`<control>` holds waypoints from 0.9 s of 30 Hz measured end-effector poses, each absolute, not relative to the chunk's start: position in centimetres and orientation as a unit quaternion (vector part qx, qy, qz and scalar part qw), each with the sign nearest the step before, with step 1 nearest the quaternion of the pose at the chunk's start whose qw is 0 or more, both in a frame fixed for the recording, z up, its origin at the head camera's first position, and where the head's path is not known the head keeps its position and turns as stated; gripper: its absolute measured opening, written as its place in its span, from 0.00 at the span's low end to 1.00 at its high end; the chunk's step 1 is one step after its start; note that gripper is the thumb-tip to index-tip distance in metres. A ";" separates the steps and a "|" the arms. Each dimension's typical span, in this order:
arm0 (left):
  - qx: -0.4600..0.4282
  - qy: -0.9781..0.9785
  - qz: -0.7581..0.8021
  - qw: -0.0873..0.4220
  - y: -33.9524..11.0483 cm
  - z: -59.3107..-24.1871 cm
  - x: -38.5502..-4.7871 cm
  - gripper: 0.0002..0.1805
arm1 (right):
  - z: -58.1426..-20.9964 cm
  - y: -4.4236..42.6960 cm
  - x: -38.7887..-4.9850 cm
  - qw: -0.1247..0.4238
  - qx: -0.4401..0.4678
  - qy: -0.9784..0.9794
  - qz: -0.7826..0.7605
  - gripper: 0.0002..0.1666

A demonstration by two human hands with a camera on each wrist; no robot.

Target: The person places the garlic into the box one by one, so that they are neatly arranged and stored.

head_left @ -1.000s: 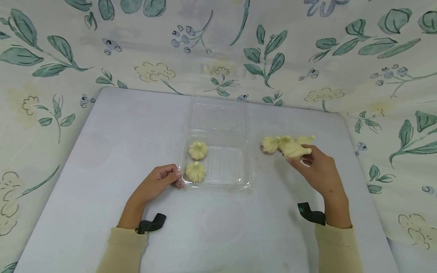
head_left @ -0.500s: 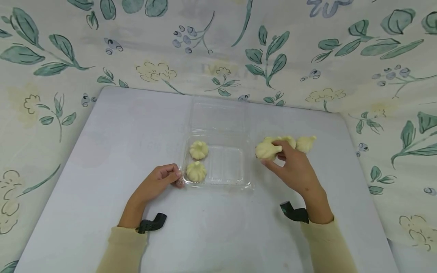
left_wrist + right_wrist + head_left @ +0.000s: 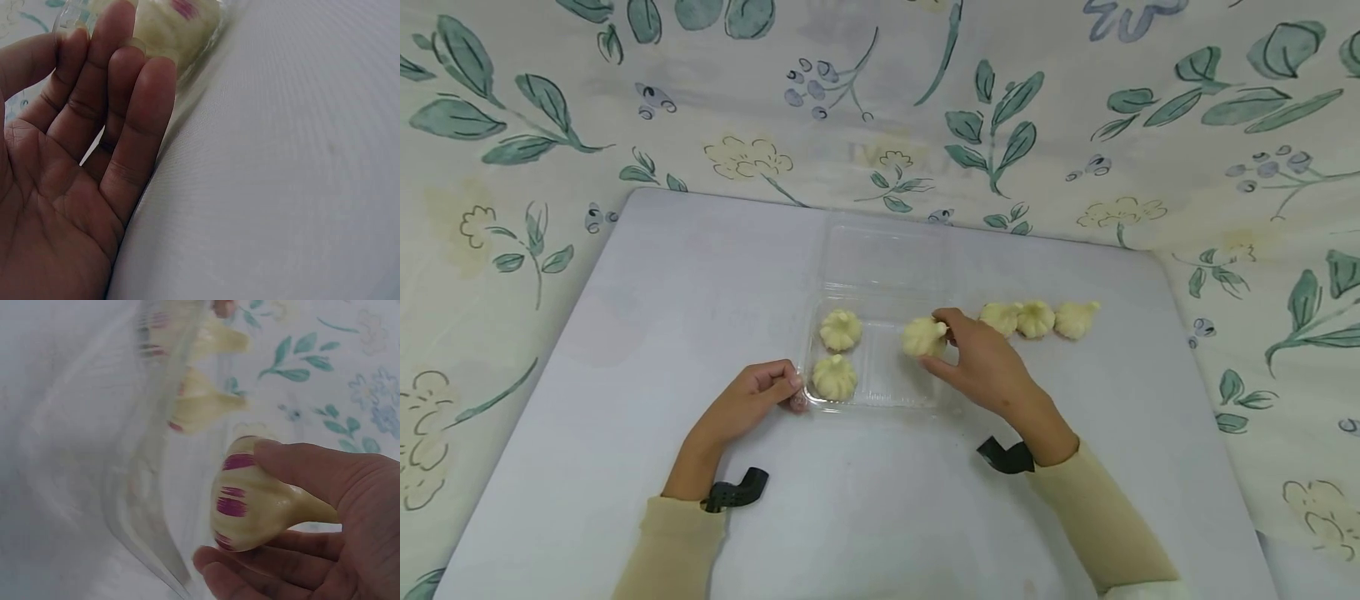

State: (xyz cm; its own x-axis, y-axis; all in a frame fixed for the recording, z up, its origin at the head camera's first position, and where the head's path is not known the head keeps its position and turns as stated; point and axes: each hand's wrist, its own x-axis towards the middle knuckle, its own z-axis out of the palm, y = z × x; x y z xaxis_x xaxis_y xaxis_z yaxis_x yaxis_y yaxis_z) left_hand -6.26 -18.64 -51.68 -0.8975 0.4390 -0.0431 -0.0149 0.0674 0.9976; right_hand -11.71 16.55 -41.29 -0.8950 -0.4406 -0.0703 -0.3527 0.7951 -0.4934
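A clear plastic clamshell container [image 3: 880,392] lies opened out on the white table, its lid folded back. Two pale yellow garlic bulbs [image 3: 835,378] stand in its left side, stems up. My left hand [image 3: 756,398] pinches the container's near left corner; in the left wrist view, the thumb and fingers [image 3: 150,94] meet at its rim. Over the container's right part, my right hand [image 3: 981,358] holds another garlic bulb [image 3: 922,337] between thumb and fingers. Purple streaks mark that bulb's base in the right wrist view, where it is tilted with its stem toward the palm.
Three more garlic bulbs [image 3: 1036,320] lie in a row on the table right of the container, the leftmost partly behind my right hand. A floral cloth [image 3: 887,108] rises behind the table [image 3: 700,275]. Each wrist wears a black camera mount [image 3: 737,489].
My right hand has carried its garlic bulb leftward from the row to above the container. The left hand stays at the container's corner.
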 end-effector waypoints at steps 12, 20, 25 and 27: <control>0.147 0.714 0.663 0.167 -18.7 -51.4 -6.1 0.12 | -44.4 12.8 -13.7 0.108 -0.218 0.940 -0.238 0.35; 0.144 0.712 0.665 0.175 -18.6 -51.4 -6.1 0.12 | -46.1 11.4 -13.8 0.120 -0.185 0.946 -0.239 0.35; 0.148 0.715 0.662 0.172 -18.6 -51.7 -6.1 0.12 | -46.4 11.0 -13.6 0.106 -0.182 0.950 -0.228 0.36; 0.152 0.714 0.662 0.170 -18.7 -51.8 -6.2 0.12 | -46.5 10.9 -13.6 0.100 -0.182 0.951 -0.228 0.36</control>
